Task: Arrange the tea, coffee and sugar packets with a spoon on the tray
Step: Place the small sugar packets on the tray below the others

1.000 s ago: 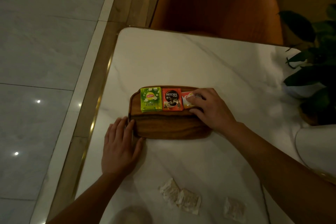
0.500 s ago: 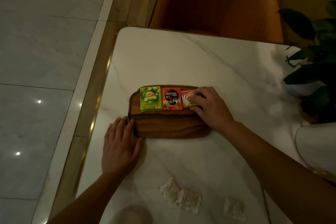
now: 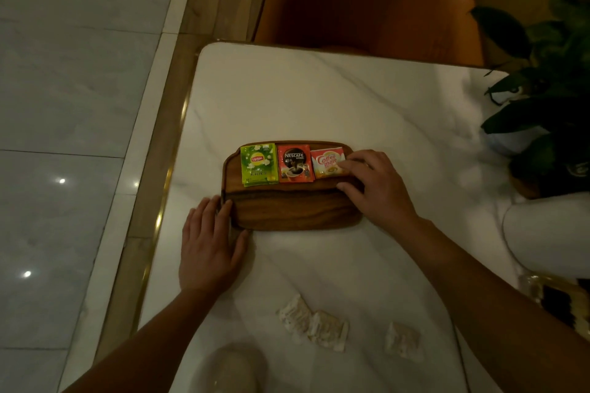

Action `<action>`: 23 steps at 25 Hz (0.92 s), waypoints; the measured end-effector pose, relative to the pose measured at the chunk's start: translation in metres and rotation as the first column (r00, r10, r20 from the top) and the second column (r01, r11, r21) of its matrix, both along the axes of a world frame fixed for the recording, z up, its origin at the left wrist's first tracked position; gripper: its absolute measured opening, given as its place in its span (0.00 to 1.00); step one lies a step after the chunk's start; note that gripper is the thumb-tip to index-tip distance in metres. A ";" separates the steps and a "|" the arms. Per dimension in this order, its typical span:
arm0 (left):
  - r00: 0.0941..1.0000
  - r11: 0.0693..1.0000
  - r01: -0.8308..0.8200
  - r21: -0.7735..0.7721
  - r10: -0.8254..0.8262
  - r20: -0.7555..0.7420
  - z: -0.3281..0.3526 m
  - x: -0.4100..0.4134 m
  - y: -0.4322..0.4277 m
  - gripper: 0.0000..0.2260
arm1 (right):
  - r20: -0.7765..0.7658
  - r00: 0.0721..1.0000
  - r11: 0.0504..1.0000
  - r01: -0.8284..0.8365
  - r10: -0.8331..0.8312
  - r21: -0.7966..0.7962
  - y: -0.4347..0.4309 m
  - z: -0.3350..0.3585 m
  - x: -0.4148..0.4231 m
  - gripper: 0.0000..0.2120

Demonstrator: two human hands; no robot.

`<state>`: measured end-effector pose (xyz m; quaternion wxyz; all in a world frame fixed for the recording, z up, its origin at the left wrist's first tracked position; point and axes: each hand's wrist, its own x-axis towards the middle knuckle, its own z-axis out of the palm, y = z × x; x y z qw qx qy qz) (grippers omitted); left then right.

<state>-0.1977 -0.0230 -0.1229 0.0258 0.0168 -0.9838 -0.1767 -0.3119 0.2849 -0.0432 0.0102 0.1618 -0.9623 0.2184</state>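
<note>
Touching creamer packet [image 3: 327, 162]: right hand [image 3: 376, 185].

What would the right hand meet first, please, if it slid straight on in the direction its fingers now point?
The right hand points left along the brown wooden tray, fingertips already on the white-and-red Coffee-mate packet. Going on, it would probably meet the red Nescafé coffee packet next.

An orange chair [image 3: 370, 0] is standing behind the white marble worktop [image 3: 319, 99]. A leafy plant [image 3: 549, 80] is sitting at the worktop's right edge.
</note>
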 end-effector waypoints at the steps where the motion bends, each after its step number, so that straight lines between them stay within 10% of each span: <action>1: 1.000 1.000 0.005 0.003 -0.005 0.003 0.003 0.001 0.000 0.29 | 0.001 0.999 0.999 0.042 -0.042 -0.035 0.003 0.005 0.012 0.17; 10: 0.984 0.956 -0.176 0.237 0.171 0.041 0.057 0.012 0.005 0.23 | 0.319 0.848 0.834 0.502 -0.423 -0.228 0.037 0.025 0.176 0.12; 16: 0.842 0.939 0.317 0.130 -0.342 0.416 0.091 0.044 0.069 0.22 | 0.380 0.828 0.904 0.424 -0.414 0.059 0.054 0.011 0.252 0.17; 23: 0.769 0.864 0.491 -0.107 -0.373 0.519 0.078 0.056 0.101 0.25 | 0.332 0.891 0.932 0.213 -0.308 0.293 0.050 -0.004 0.264 0.23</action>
